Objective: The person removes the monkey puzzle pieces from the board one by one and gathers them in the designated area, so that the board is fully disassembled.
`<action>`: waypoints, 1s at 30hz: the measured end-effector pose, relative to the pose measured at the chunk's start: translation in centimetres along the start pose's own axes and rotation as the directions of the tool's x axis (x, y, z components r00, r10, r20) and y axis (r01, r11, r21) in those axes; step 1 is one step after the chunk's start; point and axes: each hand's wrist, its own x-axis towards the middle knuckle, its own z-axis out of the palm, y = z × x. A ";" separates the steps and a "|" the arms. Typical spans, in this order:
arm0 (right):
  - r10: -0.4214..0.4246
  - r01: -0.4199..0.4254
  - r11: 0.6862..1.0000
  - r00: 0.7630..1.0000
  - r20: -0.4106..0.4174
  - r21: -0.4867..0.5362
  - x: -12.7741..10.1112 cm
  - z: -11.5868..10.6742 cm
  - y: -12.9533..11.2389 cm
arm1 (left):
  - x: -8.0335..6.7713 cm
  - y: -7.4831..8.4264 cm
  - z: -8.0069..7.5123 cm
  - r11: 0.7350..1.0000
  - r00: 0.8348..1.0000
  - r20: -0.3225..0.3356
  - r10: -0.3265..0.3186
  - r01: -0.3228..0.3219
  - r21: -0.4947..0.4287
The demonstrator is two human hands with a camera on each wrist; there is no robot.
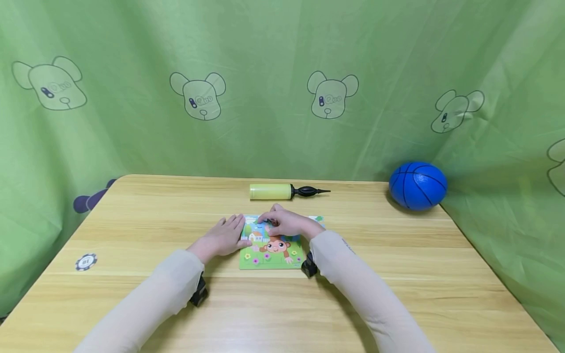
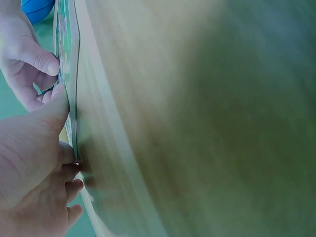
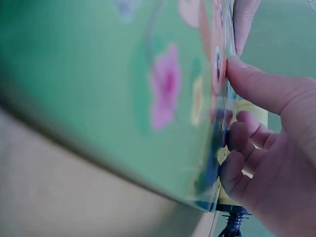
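Head view – puzzle: a monkey jigsaw board (image 1: 270, 254) lies flat on the wooden table (image 1: 397, 274), near the middle, in front of the person.
Head view – progress: the lower picture looks filled in; the upper edge is hidden by the hands, so I judge it nearly done – what is left cannot be told.
Head view – left hand (image 1: 226, 236): flat, fingers straight, resting on the board's left edge.
Head view – right hand (image 1: 284, 224): fingers curled, pressing a piece at the upper part.
Head view – others: yellow pump (image 1: 282, 191) behind the board, blue ball (image 1: 417, 185) far right, poker chip (image 1: 86, 262) far left.
Left wrist view: fingers (image 2: 49, 113) touch the board's edge.
Right wrist view: fingertips (image 3: 237, 133) press on the board.
Containers: none shown, apart from the board holding its pieces.
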 end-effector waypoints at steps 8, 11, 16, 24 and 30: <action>0.016 -0.013 0.998 0.999 -0.046 0.065 -0.2 0.0 0.1 | 0.0 0.0 0.0 1.000 1.000 0.000 -0.005 0.005 -0.004; 0.006 0.000 0.997 0.998 -0.067 0.082 -0.3 0.0 0.3 | 0.0 0.0 0.0 1.000 1.000 -0.004 -0.004 0.004 -0.002; 0.027 -0.012 0.992 0.992 -0.125 0.122 -0.4 0.0 0.8 | 0.0 0.0 0.1 1.000 1.000 -0.011 0.002 -0.002 0.004; 0.076 -0.005 0.925 0.982 -0.171 0.379 -0.9 -0.1 1.3 | -0.2 0.0 -0.1 1.000 1.000 -0.003 0.004 -0.004 0.003; 0.145 -0.043 0.908 0.965 -0.217 0.418 -0.9 -0.2 1.8 | -0.2 0.0 -0.1 1.000 1.000 -0.005 0.010 -0.010 0.003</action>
